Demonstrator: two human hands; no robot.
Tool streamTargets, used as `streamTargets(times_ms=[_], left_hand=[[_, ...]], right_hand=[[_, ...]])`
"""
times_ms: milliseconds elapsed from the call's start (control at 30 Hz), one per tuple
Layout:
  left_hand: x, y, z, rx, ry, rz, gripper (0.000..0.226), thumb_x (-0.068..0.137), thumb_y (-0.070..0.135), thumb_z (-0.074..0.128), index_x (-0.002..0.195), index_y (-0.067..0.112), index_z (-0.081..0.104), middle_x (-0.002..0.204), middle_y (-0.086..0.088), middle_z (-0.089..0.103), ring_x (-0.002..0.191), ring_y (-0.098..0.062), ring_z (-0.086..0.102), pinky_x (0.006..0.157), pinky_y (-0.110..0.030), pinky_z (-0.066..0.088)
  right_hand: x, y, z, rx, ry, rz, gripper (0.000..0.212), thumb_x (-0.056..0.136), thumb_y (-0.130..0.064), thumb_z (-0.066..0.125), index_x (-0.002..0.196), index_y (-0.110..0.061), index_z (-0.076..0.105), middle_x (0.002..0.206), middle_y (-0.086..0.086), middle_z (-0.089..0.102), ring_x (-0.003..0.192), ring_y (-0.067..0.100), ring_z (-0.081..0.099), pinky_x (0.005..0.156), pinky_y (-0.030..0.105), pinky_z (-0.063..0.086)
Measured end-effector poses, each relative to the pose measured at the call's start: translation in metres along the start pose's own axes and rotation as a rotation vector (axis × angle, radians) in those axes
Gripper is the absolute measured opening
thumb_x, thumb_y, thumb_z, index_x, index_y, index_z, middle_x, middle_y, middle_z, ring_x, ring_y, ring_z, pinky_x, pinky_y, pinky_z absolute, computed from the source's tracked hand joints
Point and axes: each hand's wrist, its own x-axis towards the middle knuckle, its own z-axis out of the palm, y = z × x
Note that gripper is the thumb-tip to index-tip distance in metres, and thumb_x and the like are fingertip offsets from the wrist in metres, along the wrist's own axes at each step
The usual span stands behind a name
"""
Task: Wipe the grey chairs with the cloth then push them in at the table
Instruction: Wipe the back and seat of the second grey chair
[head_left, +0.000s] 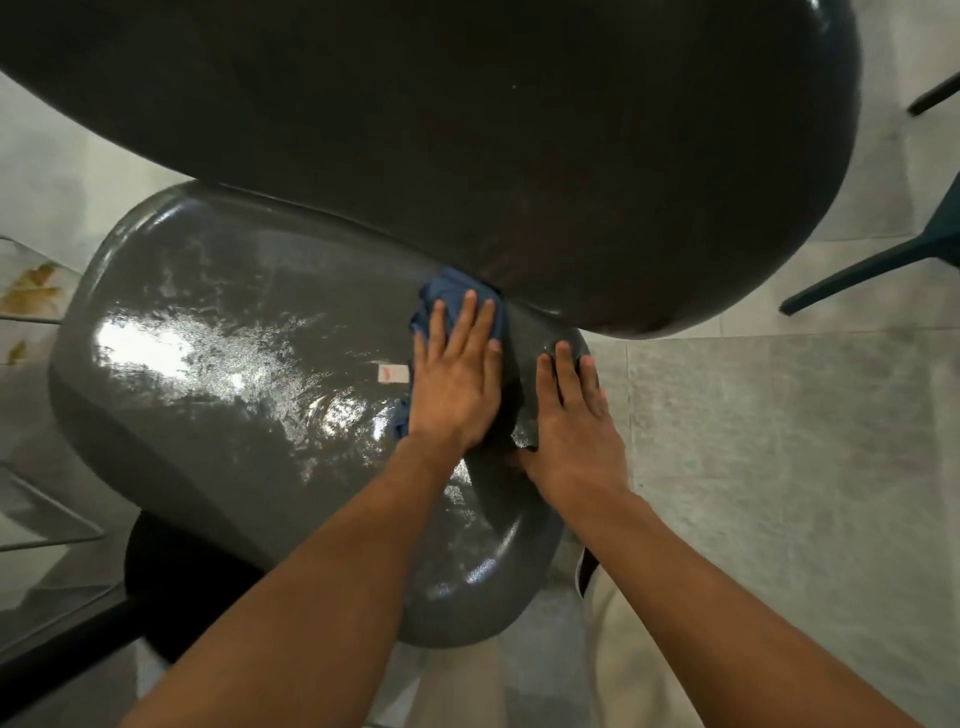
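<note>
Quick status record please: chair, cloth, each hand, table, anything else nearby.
chair: grey chair, glossy seat streaked wet, small white label on it
cloth: blue cloth, bunched on the seat at the table's edge
left hand: left hand flat on the cloth, fingers straight, pressing
right hand: right hand flat on the chair's right edge, holding nothing
table: dark round table overlapping the chair's far side
nearby: dark teal chair legs on the tiled floor, right

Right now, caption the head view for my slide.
Left hand presses blue cloth on grey chair; right hand steadies it.
</note>
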Motion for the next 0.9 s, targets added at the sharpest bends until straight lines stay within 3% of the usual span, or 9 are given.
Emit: streamTargets(times_ms=[200,367,433,567,667,800,900], left_hand=[[-0.064,-0.036,0.001,-0.016,-0.08,0.165,0.055,0.108,0.046,0.017,0.161,0.035,0.026,0.169,0.018,0.014,0.159,-0.015,-0.002,0.129,-0.046,0.004],[-0.096,-0.085,-0.013,0.166,-0.128,-0.082,0.054,0.104,0.056,0.004,0.157,0.055,-0.006,0.166,0.028,-0.015,0.156,-0.014,-0.02,0.128,-0.049,-0.001],[-0.087,-0.088,-0.018,0.203,-0.135,-0.168,0.055,0.104,0.057,0.001,0.157,0.051,-0.013,0.166,0.023,-0.022,0.155,-0.019,-0.023,0.128,-0.053,-0.002],[-0.044,-0.064,-0.014,0.179,-0.079,-0.215,0.058,0.109,0.048,0.013,0.163,0.035,-0.005,0.17,0.009,-0.017,0.156,-0.03,-0.018,0.126,-0.056,-0.001],[-0.017,-0.039,-0.01,0.159,-0.071,-0.179,0.058,0.11,0.045,0.016,0.164,0.033,-0.004,0.171,0.009,-0.014,0.157,-0.031,-0.018,0.126,-0.056,-0.004],[-0.015,-0.012,-0.004,0.134,-0.098,-0.006,0.057,0.111,0.045,0.019,0.164,0.033,0.002,0.172,0.01,-0.008,0.157,-0.03,-0.015,0.125,-0.055,-0.005],[-0.038,-0.01,0.002,0.121,-0.12,0.105,0.065,0.102,0.058,0.005,0.163,0.037,0.004,0.171,0.016,-0.005,0.157,-0.024,-0.016,0.125,-0.052,-0.006]], right_hand=[[0.002,0.002,0.003,0.0,-0.005,-0.011,0.115,0.091,-0.049,0.068,0.159,-0.013,-0.017,0.164,0.005,-0.031,0.152,0.029,-0.026,0.128,0.043,0.0],[0.002,0.005,-0.002,-0.036,-0.038,-0.035,0.116,0.09,-0.054,0.067,0.158,-0.013,-0.018,0.164,0.005,-0.03,0.152,0.029,-0.024,0.128,0.043,0.002],[0.003,0.008,-0.004,-0.044,-0.06,-0.055,0.116,0.091,-0.054,0.066,0.158,-0.014,-0.019,0.164,0.005,-0.031,0.152,0.029,-0.025,0.128,0.043,0.003],[0.006,0.01,-0.004,-0.075,-0.069,-0.076,0.115,0.092,-0.053,0.065,0.158,-0.012,-0.02,0.163,0.008,-0.033,0.151,0.032,-0.026,0.127,0.045,0.002],[0.009,0.008,-0.003,-0.094,-0.061,-0.069,0.116,0.091,-0.051,0.067,0.159,-0.011,-0.017,0.164,0.01,-0.029,0.152,0.034,-0.023,0.127,0.047,0.003],[0.009,0.006,-0.002,-0.113,-0.049,-0.048,0.117,0.089,-0.05,0.071,0.16,-0.011,-0.014,0.166,0.01,-0.025,0.153,0.034,-0.02,0.127,0.046,0.004],[0.011,0.001,-0.005,-0.16,-0.079,-0.027,0.12,0.087,-0.051,0.073,0.159,-0.01,-0.014,0.166,0.012,-0.025,0.153,0.035,-0.018,0.127,0.045,0.003]])
